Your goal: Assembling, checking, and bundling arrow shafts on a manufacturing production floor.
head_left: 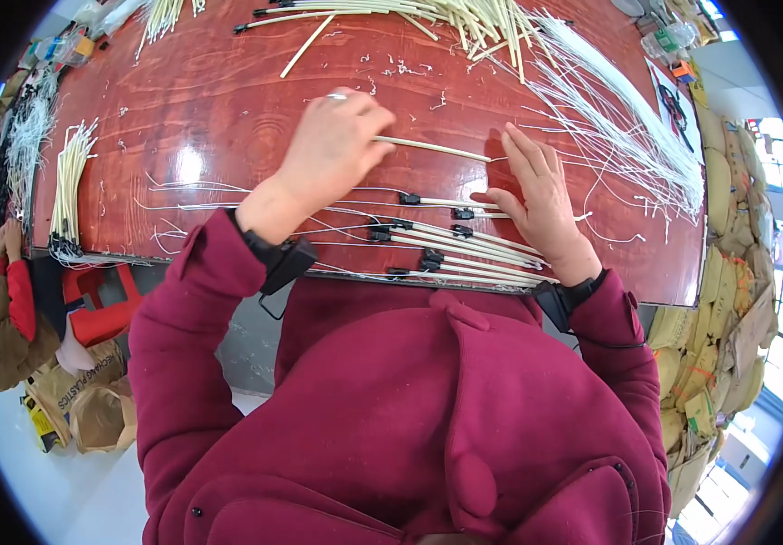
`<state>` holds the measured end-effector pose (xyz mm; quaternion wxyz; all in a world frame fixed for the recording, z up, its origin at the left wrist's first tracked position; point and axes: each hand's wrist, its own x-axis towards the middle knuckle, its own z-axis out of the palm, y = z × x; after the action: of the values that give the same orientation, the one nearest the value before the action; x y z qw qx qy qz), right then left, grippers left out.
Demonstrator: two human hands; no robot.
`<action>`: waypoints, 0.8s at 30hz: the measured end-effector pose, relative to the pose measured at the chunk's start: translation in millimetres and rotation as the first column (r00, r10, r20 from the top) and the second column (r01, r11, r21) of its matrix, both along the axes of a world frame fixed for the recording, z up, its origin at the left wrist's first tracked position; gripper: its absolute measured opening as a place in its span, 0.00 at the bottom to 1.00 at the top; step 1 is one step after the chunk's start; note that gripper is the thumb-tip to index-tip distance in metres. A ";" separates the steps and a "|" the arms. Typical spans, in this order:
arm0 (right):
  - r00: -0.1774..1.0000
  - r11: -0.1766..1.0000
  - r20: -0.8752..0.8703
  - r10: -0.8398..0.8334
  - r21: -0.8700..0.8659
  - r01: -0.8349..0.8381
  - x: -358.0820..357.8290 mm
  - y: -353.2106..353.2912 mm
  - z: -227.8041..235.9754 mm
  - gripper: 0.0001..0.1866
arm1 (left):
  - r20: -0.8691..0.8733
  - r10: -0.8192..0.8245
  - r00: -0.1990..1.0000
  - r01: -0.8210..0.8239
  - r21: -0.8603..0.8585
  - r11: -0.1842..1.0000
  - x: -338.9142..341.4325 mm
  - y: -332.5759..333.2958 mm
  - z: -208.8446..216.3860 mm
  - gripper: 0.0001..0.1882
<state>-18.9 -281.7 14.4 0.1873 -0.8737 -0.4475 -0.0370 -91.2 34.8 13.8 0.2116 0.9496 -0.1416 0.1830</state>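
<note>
Your left hand (332, 145) was curled over one end of a cream sleeved wire (432, 148), fingers pinched on it, while the wire lay flat on the red wooden table (228, 91) and ran rightward. Your right hand (537, 195) lay palm down with fingers spread, its fingertips just beside the wire's far end and holding nothing.

Between your hands and the near table edge lay a row of finished wires with black end connectors (450, 245), partly under your right palm. Thin white loose wires (619, 127) fanned out just right of your right hand, crowding that side. A heap of cream tubes (446, 18) sat at the far edge, well apart from your hands. A neat bundle of cream tubes (69, 182) lay at the table's left end. White scraps (391, 68) littered the surface beyond your left hand.
</note>
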 end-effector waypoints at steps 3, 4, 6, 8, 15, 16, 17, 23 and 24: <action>1.000 0.999 -0.002 -0.027 -0.029 0.027 1.5 -8.0 1.2 0.37 | -0.046 -0.107 0.993 0.110 0.067 0.992 15.5 -24.7 -4.0 0.08; 1.000 0.998 -0.011 -0.008 -0.056 0.007 1.1 -9.2 2.4 0.36 | -0.052 -0.102 0.993 0.106 0.091 0.990 18.6 -29.9 -7.8 0.07; 0.999 0.994 -0.033 0.015 -0.106 -0.018 -1.8 -12.4 2.6 0.35 | -0.067 -0.104 0.992 0.113 0.142 0.983 24.1 -39.8 -11.6 0.06; 0.999 0.994 -0.046 0.008 -0.109 -0.013 -4.0 -12.7 1.9 0.36 | -0.079 -0.101 0.992 0.111 0.145 0.983 26.6 -44.5 -13.5 0.05; 0.992 0.993 -0.091 0.090 -0.068 -0.096 -5.4 -5.6 0.6 0.38 | -0.088 -0.085 0.992 0.100 0.177 0.979 30.5 -61.4 -10.4 0.06; 0.995 0.997 -0.075 0.066 -0.033 -0.069 -8.8 -5.5 0.1 0.37 | -0.097 -0.083 0.992 0.098 0.161 0.982 29.8 -63.1 -8.4 0.06; 0.997 0.999 -0.061 0.042 0.002 -0.042 -11.9 -5.1 -0.4 0.36 | -0.105 -0.081 0.991 0.096 0.145 0.985 28.4 -63.8 -6.3 0.07; 0.999 0.999 0.002 -0.038 0.001 0.038 -3.4 1.2 6.8 0.35 | 0.166 0.146 0.975 -0.142 -0.035 0.989 0.6 -9.2 13.3 0.11; 1.000 1.000 0.020 -0.024 0.020 0.024 -1.3 4.3 7.8 0.33 | 0.093 0.214 0.972 -0.209 -0.064 0.976 -5.8 5.6 9.6 0.12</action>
<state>-20.2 -277.4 22.2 0.1912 -0.8766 -0.4384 -0.0523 -97.0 40.4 23.4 0.2090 0.9430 -0.0449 0.2551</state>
